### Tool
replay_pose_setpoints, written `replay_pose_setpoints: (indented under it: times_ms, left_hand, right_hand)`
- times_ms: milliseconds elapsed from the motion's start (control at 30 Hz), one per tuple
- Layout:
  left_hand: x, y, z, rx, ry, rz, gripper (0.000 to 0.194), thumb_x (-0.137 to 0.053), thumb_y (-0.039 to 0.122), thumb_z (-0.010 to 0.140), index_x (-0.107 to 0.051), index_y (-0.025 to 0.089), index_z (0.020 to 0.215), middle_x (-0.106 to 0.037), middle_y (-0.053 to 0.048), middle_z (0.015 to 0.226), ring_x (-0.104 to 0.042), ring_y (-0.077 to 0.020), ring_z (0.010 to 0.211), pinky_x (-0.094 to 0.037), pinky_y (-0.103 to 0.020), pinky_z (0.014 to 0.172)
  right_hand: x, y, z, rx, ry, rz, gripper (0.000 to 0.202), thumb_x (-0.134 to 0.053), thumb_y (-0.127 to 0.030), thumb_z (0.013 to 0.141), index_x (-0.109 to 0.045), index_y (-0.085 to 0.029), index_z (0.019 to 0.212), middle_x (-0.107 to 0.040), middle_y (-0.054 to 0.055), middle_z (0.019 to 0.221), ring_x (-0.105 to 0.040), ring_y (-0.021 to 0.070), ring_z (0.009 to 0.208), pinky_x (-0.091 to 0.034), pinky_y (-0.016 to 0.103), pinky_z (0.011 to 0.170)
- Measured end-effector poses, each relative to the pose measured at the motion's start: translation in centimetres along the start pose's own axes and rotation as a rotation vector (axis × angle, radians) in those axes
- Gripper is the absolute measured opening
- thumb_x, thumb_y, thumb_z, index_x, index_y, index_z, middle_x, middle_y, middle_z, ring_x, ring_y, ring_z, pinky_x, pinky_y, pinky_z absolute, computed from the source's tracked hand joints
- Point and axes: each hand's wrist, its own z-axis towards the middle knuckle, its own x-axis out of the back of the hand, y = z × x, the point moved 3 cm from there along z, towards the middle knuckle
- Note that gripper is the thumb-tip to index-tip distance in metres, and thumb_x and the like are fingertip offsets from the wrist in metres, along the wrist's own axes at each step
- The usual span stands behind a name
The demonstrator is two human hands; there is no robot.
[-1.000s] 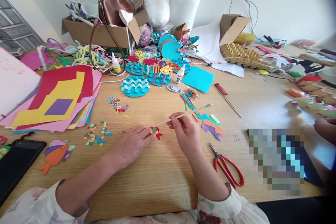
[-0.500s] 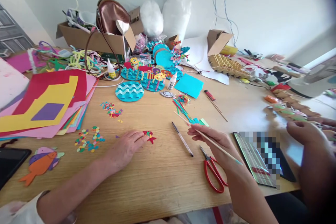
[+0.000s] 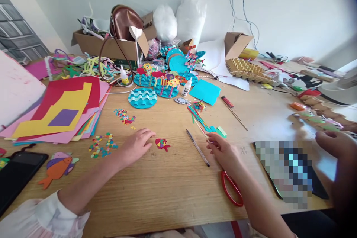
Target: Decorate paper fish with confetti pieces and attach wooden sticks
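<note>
A small red paper fish (image 3: pixel 163 144) with coloured bits on its body lies flat on the table. Just left of it is my left hand (image 3: pixel 137 142), off the fish, fingers loosely bent and apart with nothing visible in them. My right hand (image 3: pixel 224 151) pinches a thin wooden stick (image 3: pixel 201 128), its far end near the green and blue paper strips (image 3: pixel 199 118). Between my hands lies a pen (image 3: pixel 197 147). Red-handled scissors (image 3: pixel 231 194) are partly hidden under my right wrist.
Paper dots (image 3: pixel 103 145) and tiny cut pieces (image 3: pixel 125 116) lie left, beside stacked coloured sheets (image 3: pixel 67 119) and layered paper fish (image 3: pixel 60 165). Glue bottles (image 3: pixel 186 87) and blue wavy discs (image 3: pixel 142 98) stand behind. At right are a phone (image 3: pixel 267 171) and another person's hand (image 3: pixel 334 148).
My left hand has lifted off the red fish and drawn back left, uncovering it. My right hand has turned, and the stick's tip now reaches in by the paper strips. The view has shifted slightly.
</note>
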Motion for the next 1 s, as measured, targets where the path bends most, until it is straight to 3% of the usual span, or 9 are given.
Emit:
replay_pose_setpoints:
  times_ms: [100,233,400,500,633,767,1000]
  left_hand:
    - [-0.5,0.3,0.8,0.008,-0.038,0.037,0.031,-0.053,0.004,0.072,-0.056,0.016,0.101,-0.059,-0.006,0.1,-0.054,-0.0184,0.097,-0.044,-0.032,0.087]
    - [-0.7,0.6,1.1,-0.027,-0.043,0.068,0.027,-0.052,0.006,0.076,-0.057,0.017,0.099,-0.06,-0.005,0.099,-0.055,-0.0182,0.095,-0.044,-0.032,0.086]
    - [-0.6,0.4,1.0,-0.036,-0.036,0.054,0.026,-0.045,0.005,0.08,-0.059,0.017,0.098,-0.061,-0.005,0.097,-0.056,-0.0165,0.093,-0.045,-0.03,0.085]
    - [-0.8,0.4,1.3,-0.029,-0.008,0.028,0.027,-0.042,0.004,0.081,-0.06,0.017,0.097,-0.062,-0.005,0.096,-0.057,-0.0155,0.092,-0.045,-0.028,0.084]
    - [-1.1,0.3,1.3,-0.03,0.064,-0.03,0.029,-0.041,0.002,0.08,-0.061,0.017,0.095,-0.063,-0.005,0.094,-0.058,-0.015,0.09,-0.046,-0.027,0.082]
    - [-1.3,-0.2,1.0,-0.025,0.136,-0.113,0.03,-0.039,0.002,0.079,-0.061,0.016,0.093,-0.063,-0.005,0.092,-0.058,-0.0147,0.088,-0.046,-0.028,0.081]
    - [-1.6,-1.1,0.8,0.011,0.176,-0.199,0.029,-0.038,0.003,0.078,-0.061,0.016,0.09,-0.063,-0.005,0.089,-0.058,-0.0151,0.088,-0.046,-0.03,0.081]
  right_hand:
    - [-0.9,-0.6,0.0,0.074,0.053,-0.302,0.03,-0.039,-0.02,0.078,-0.059,-0.016,0.1,-0.062,0.009,0.087,-0.059,0.0201,0.079,-0.045,0.033,0.067]
    - [-1.1,-1.7,-0.3,0.102,0.015,-0.526,0.028,-0.037,-0.018,0.081,-0.06,-0.016,0.097,-0.061,0.01,0.093,-0.057,0.021,0.082,-0.041,0.031,0.066]
    - [-0.9,-4.1,-1.3,0.093,-0.03,-0.387,0.02,-0.043,-0.024,0.081,-0.062,-0.02,0.085,-0.063,0.005,0.087,-0.057,0.017,0.075,-0.04,0.026,0.063]
    - [-2.9,-6.6,-1.7,0.107,-0.169,-0.235,0.017,-0.045,-0.022,0.079,-0.062,-0.019,0.083,-0.064,0.003,0.083,-0.057,0.0134,0.07,-0.04,0.023,0.062]
    - [-6.1,-9.3,-1.1,0.08,-0.274,-0.291,0.022,-0.047,-0.018,0.076,-0.062,-0.018,0.092,-0.065,0.006,0.093,-0.058,0.0152,0.082,-0.038,0.024,0.069]
    - [-7.8,-10.0,-0.1,0.015,-0.324,-0.425,0.015,-0.049,-0.019,0.076,-0.062,-0.018,0.084,-0.066,0.005,0.088,-0.058,0.0166,0.083,-0.034,0.024,0.065]
    - [-8.4,-10.0,0.3,0.009,-0.327,-0.434,0.013,-0.049,-0.018,0.076,-0.062,-0.019,0.075,-0.066,0.005,0.081,-0.057,0.0165,0.077,-0.03,0.025,0.06]
